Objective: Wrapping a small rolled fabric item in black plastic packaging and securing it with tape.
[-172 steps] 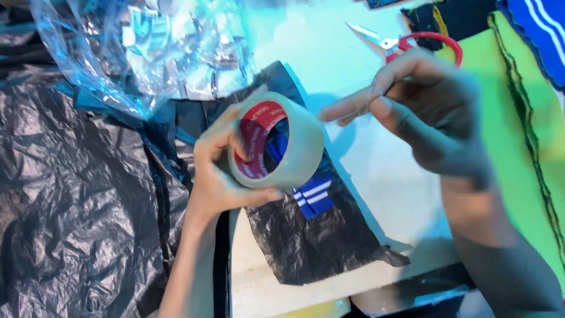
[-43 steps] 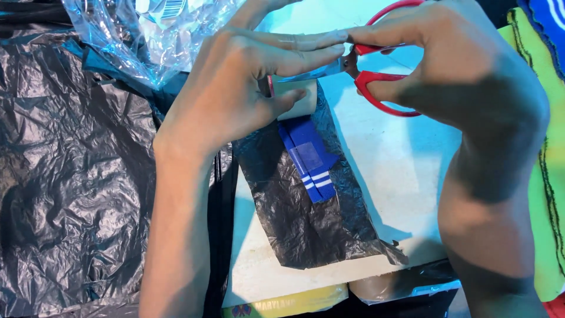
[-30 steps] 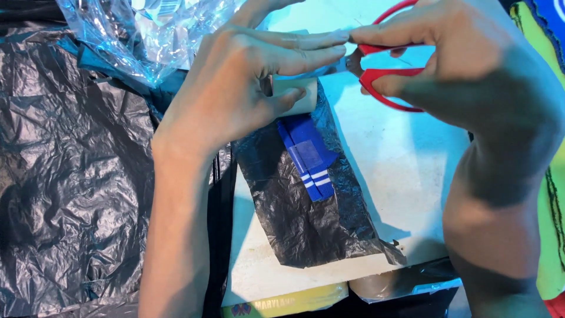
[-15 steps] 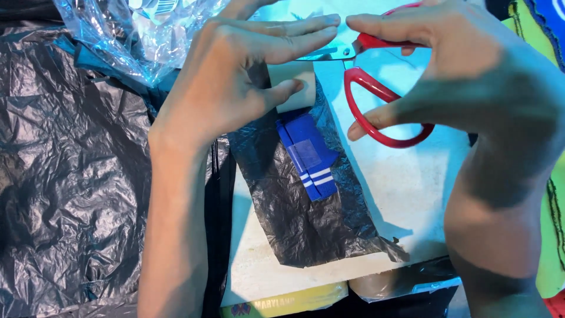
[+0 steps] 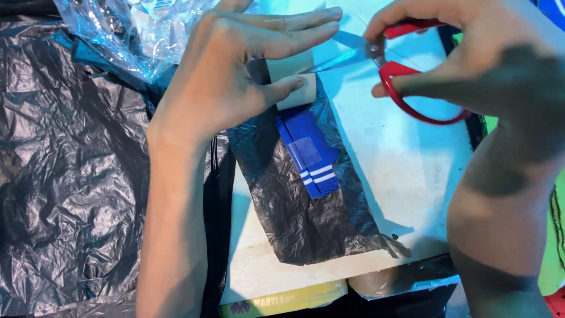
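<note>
My left hand (image 5: 235,76) holds a roll of clear packing tape (image 5: 291,82), mostly hidden under the palm, with the fingers stretched out to the right. My right hand (image 5: 471,53) grips red-handled scissors (image 5: 406,76); their blades point left and meet the strip of tape beside my left thumb. Below the hands a folded blue cloth with white stripes (image 5: 309,153) lies on a black plastic wrap (image 5: 306,206), which rests on a white board (image 5: 406,188).
A large crumpled black plastic sheet (image 5: 65,176) covers the left side. Clear crinkled plastic (image 5: 118,29) lies at the top left. Green cloth (image 5: 553,259) shows at the right edge, and a yellow packet (image 5: 282,303) sticks out below the board.
Earlier my left hand held the tape roll up while the right picked at it. The scissors have since come into my right hand, opened, and now the blades sit at the tape.
</note>
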